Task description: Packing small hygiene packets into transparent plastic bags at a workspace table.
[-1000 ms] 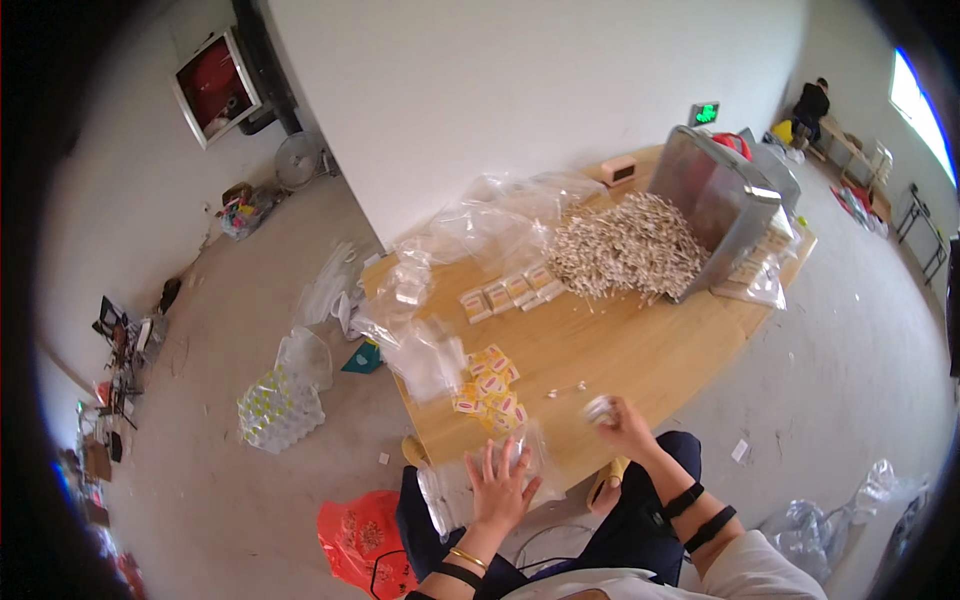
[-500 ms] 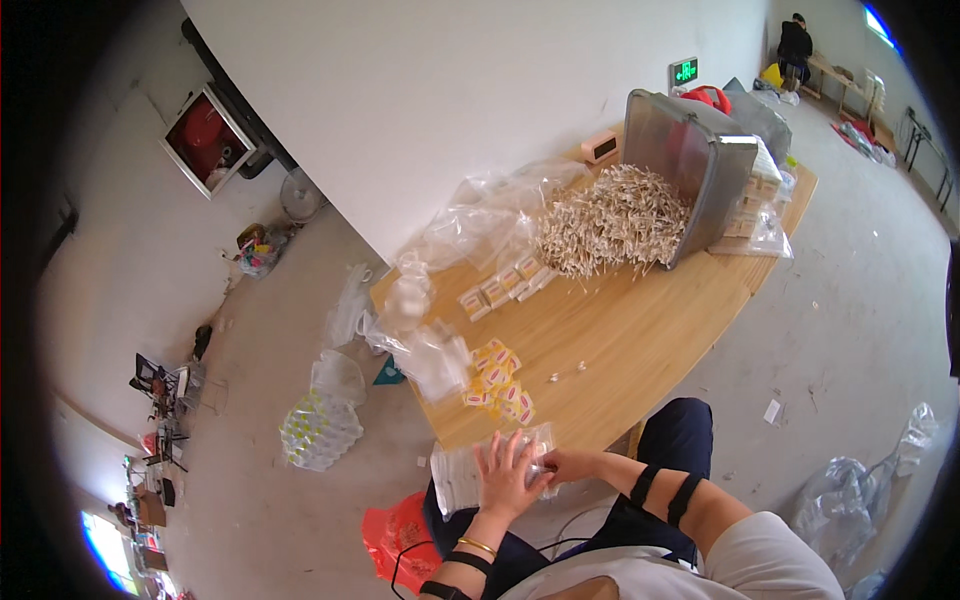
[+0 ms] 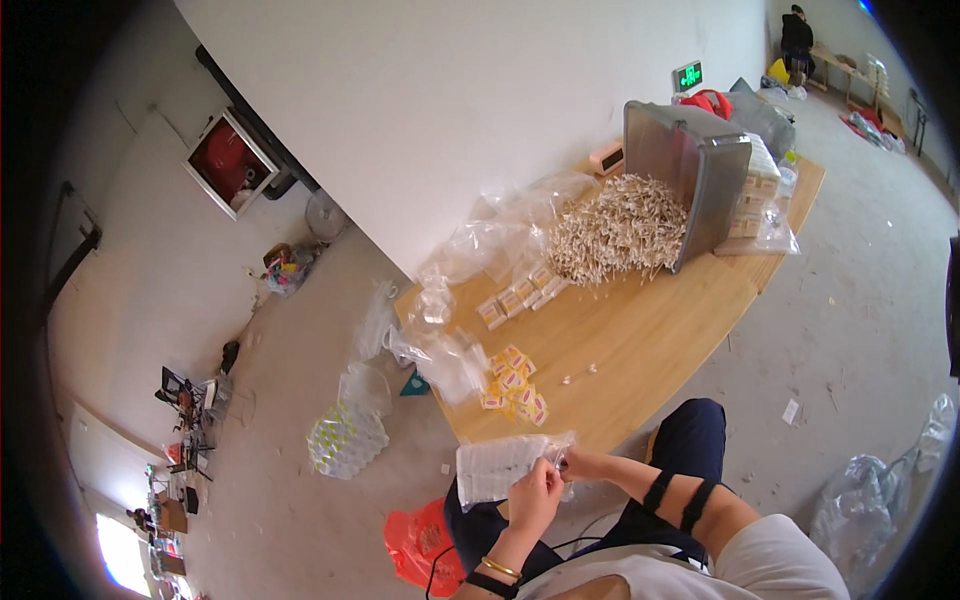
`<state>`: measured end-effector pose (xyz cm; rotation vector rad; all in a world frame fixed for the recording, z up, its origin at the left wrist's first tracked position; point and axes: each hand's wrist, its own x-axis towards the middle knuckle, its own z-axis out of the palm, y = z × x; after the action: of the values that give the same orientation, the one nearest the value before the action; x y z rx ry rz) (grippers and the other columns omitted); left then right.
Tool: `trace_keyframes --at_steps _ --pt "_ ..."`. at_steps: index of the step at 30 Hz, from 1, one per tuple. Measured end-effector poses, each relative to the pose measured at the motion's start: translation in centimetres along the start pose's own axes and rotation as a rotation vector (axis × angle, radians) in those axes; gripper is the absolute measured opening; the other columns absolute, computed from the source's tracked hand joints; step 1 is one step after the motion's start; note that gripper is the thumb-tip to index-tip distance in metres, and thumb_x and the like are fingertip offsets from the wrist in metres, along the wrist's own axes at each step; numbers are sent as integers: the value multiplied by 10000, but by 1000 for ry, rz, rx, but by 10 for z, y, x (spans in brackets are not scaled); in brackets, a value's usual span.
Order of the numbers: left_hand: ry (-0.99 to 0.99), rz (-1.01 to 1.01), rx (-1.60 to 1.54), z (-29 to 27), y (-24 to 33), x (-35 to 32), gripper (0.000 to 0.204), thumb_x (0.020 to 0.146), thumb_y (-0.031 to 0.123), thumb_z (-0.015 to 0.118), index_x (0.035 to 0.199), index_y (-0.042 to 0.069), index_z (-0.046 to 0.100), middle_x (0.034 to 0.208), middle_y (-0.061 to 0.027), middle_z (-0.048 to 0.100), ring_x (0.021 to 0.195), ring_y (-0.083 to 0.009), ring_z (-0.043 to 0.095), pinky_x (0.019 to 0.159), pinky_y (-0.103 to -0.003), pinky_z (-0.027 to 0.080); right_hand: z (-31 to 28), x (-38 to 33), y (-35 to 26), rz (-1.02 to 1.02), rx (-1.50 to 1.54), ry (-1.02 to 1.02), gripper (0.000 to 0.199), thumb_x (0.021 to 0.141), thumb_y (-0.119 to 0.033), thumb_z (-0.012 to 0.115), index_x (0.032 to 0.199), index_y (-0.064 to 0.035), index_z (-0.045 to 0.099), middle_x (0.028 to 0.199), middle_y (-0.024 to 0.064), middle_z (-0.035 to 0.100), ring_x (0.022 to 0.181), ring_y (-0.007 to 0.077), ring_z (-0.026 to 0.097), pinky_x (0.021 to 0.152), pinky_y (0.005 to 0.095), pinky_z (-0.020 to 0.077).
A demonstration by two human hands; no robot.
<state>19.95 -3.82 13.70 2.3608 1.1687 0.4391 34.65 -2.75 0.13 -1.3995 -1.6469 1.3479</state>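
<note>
A clear plastic bag [image 3: 495, 468] with white contents lies across my lap by the table's near edge. At its right end my left hand [image 3: 535, 497] pinches the bag with closed fingers. Close beside it my right hand [image 3: 581, 463] grips the same end, its fingertips partly hidden. Beyond the bag, yellow-and-white stickers or cards [image 3: 516, 388] lie in a loose pile on the wooden table [image 3: 630, 370]. A row of small packs [image 3: 522, 298] sits farther back, near a large heap of cotton swabs [image 3: 620, 232].
A grey plastic bin [image 3: 700, 190] lies tipped on its side behind the swabs. Clear plastic bags [image 3: 450, 362] cover the table's left edge. On the floor are a red bag [image 3: 418, 545] and a bag with green spots [image 3: 345, 438]. A person [image 3: 796, 42] is far off.
My left hand has gone from lying spread on the bag to pinching its right end. More of the bag's top now shows. The whole view has shifted slightly.
</note>
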Motion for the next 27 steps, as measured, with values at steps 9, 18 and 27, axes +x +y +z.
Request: trace_keyframes --at_steps 9,18,27 --pt "144 -233 -1006 -61 11 24 89 949 127 563 886 79 523 647 -7 565 573 -86 546 547 -239 465 -76 -64 -187 -43 -633 117 478 884 -397 534 979 66 601 913 263 654 836 392 655 745 476 510" --pt "355 -394 -946 -74 -33 1 101 914 110 579 839 56 538 638 -19 553 494 -92 494 438 -237 399 -57 -20 -216 -89 -791 -98 465 888 -322 524 1123 78 555 1047 252 642 989 345 650 806 444 522" --pt "398 -409 -1072 -68 -54 -17 122 909 102 587 868 15 512 650 -53 580 516 -111 564 463 -229 453 -18 -24 -236 114 -694 -2 507 845 -285 594 1122 120 468 1039 317 615 952 384 652 688 415 574"
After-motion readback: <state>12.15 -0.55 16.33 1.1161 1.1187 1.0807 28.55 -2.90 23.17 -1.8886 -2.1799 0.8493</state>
